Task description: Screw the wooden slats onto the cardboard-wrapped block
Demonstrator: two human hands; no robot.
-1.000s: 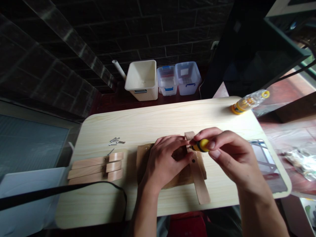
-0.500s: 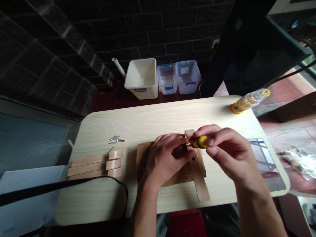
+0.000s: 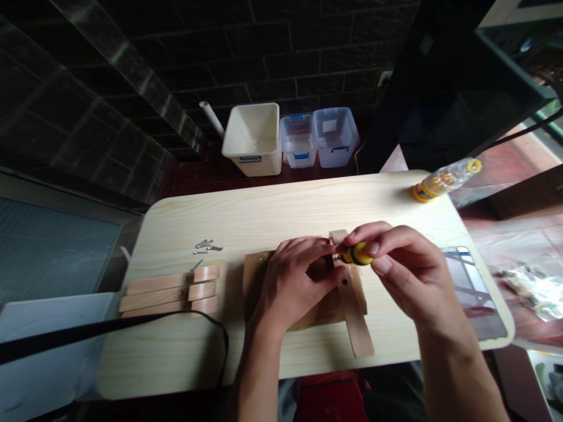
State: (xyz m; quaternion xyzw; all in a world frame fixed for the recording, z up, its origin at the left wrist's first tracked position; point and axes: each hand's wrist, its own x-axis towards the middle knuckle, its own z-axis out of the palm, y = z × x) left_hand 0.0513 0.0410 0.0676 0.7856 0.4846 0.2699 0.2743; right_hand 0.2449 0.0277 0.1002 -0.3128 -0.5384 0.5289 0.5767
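Observation:
My right hand (image 3: 402, 266) pinches the yellow and black handle of a screwdriver (image 3: 361, 253). Its tip points left at the upper part of a wooden strip (image 3: 358, 325), which has a dark hole lower down. Beneath the strip is a brown cardboard piece (image 3: 255, 281). My left hand (image 3: 301, 272) lies over the cardboard, its thumb and fingertips pressing on the strip's left side near the screwdriver tip. Whether those fingertips also hold a screw is too small to tell.
Several screws (image 3: 206, 246) and stacked wooden pieces (image 3: 156, 293) lie on the table (image 3: 246, 211) at left. A black strap (image 3: 109, 328) crosses the lower left. A clear bottle-like container (image 3: 444, 179) stands back right, near a glossy flat panel (image 3: 475, 293). Bins (image 3: 259, 167) stand beyond.
The fingers of my right hand have shifted slightly on the yellow handle. My left hand, the strip and the cardboard hold nearly the same place.

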